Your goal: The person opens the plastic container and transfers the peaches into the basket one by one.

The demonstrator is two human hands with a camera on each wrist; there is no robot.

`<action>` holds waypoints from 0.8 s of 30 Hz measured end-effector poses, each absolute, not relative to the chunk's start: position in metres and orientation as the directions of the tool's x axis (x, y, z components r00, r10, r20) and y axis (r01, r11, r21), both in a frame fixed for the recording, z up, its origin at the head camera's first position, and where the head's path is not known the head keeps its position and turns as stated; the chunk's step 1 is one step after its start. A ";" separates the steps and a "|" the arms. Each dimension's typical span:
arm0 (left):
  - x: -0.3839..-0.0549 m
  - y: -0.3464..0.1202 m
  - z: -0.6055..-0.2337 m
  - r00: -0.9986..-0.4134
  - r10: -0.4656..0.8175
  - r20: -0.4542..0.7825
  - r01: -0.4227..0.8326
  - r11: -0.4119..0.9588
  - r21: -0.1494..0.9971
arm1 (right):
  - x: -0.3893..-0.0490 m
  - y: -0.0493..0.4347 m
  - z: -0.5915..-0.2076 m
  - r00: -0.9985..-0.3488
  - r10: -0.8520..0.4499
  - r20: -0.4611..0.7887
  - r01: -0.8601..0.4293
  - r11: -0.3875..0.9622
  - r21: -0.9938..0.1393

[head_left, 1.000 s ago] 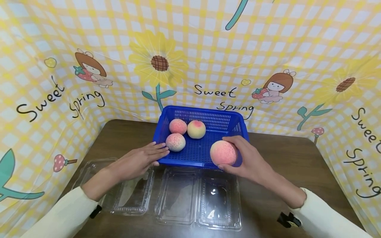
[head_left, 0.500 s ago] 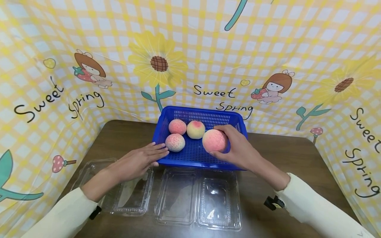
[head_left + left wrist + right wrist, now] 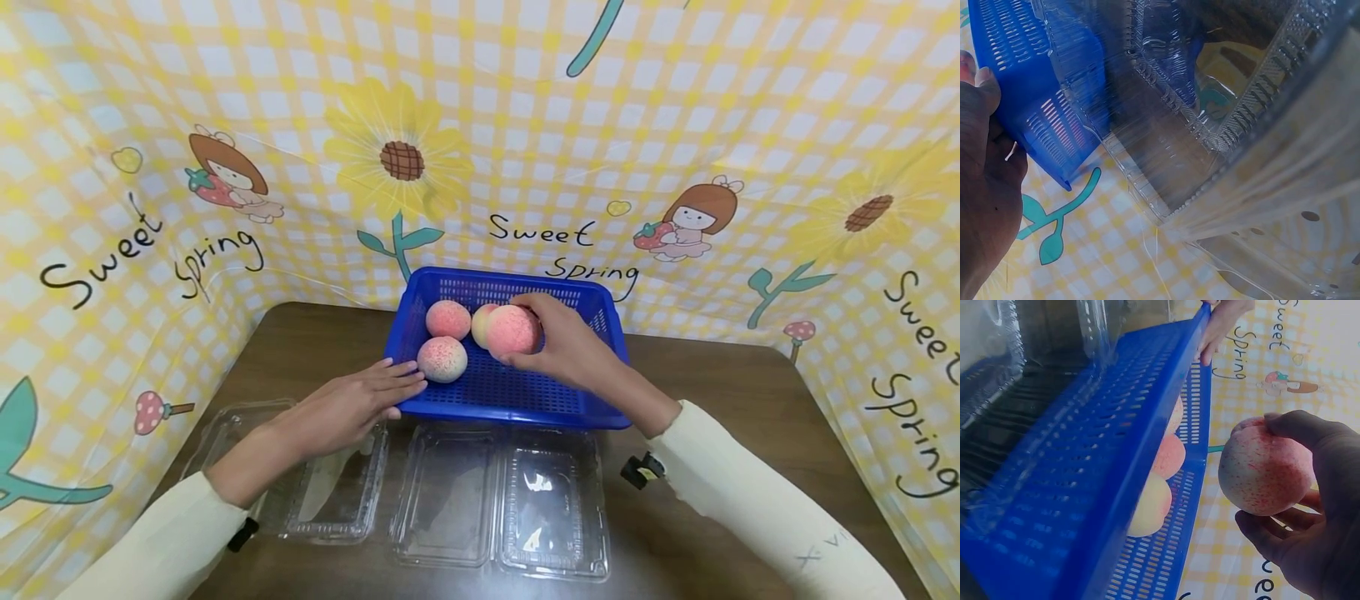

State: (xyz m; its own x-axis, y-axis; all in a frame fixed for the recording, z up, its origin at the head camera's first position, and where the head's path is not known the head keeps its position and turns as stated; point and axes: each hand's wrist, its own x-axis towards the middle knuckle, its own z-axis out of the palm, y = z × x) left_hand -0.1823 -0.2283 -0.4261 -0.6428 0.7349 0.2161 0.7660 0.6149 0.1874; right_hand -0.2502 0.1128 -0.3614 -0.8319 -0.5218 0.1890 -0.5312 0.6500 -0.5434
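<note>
My right hand (image 3: 566,337) grips a pink peach (image 3: 513,332) over the blue basket (image 3: 517,412). In the right wrist view this peach (image 3: 1266,467) sits between thumb and fingers, above the basket's rim. Inside the basket are a pink peach (image 3: 447,320), a speckled pale peach (image 3: 442,360) and a yellowish peach (image 3: 480,327), the last partly hidden behind the held one. My left hand (image 3: 360,402) rests on the basket's front left corner with its fingers extended; in the left wrist view the hand (image 3: 988,169) lies along the basket's blue wall (image 3: 1054,119).
Before the basket stand two open clear plastic clamshell boxes: one at the middle (image 3: 498,508), the other (image 3: 330,500) at the left, partly under my left forearm. A brown table (image 3: 720,400) carries everything. Behind it hangs a yellow checked cloth (image 3: 525,125).
My right hand has carried the peach leftward and farther back across the basket, until it overlaps the yellowish peach in the head view. The left hand has stayed in place.
</note>
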 end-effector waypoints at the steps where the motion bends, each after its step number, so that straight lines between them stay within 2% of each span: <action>1: -0.182 -0.228 -0.426 -0.642 0.735 0.218 0.767 0.614 0.187 | -0.253 0.111 -0.362 -0.830 -0.526 0.182 -0.532 0.653 -0.538; 11: -0.182 -0.229 -0.422 -0.672 0.722 0.164 0.739 0.641 0.208 | -0.279 0.100 -0.367 -0.804 -0.585 0.107 -0.549 0.661 -0.511; 24: -0.182 -0.227 -0.423 -0.671 0.723 0.164 0.740 0.640 0.210 | -0.304 0.087 -0.378 -0.757 -0.653 -0.023 -0.565 0.671 -0.480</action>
